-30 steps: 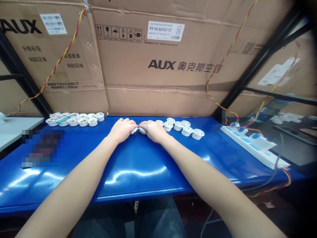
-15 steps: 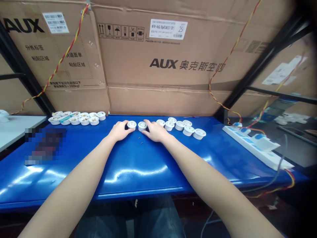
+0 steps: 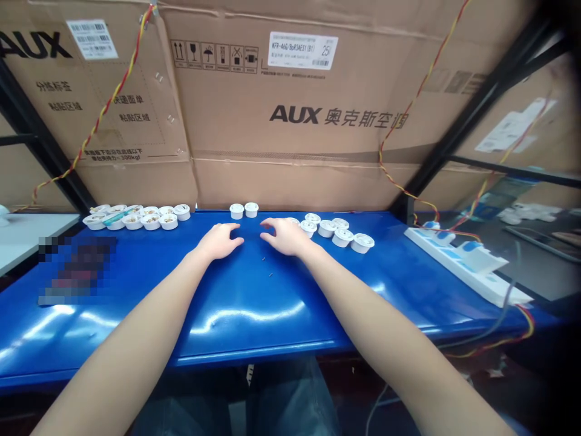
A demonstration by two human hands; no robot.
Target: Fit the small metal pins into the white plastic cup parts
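Note:
Two small round white tubs, a left one (image 3: 236,211) and a right one (image 3: 251,210), stand side by side at the back edge of the blue table (image 3: 236,284). My left hand (image 3: 221,241) hovers just in front of them, thumb and fingers apart, holding nothing. Facing it, my right hand (image 3: 285,237) is also open and empty. A group of several white tubs (image 3: 343,237) sits to the right of my right hand, which partly hides one of them. Two tiny dark pieces (image 3: 267,266), perhaps screws, lie on the table between my forearms.
Several white tubs (image 3: 150,220) with small contents stand in rows at the back left, a teal tool (image 3: 118,216) across them. A blurred-out dark object (image 3: 82,266) lies left. A white power strip (image 3: 467,266) lies right. Large cardboard boxes (image 3: 290,145) wall off the back.
The two tubs that were between my hands now stand farther back, close together, by the cardboard. Both hands have let go of them. The view has shifted slightly.

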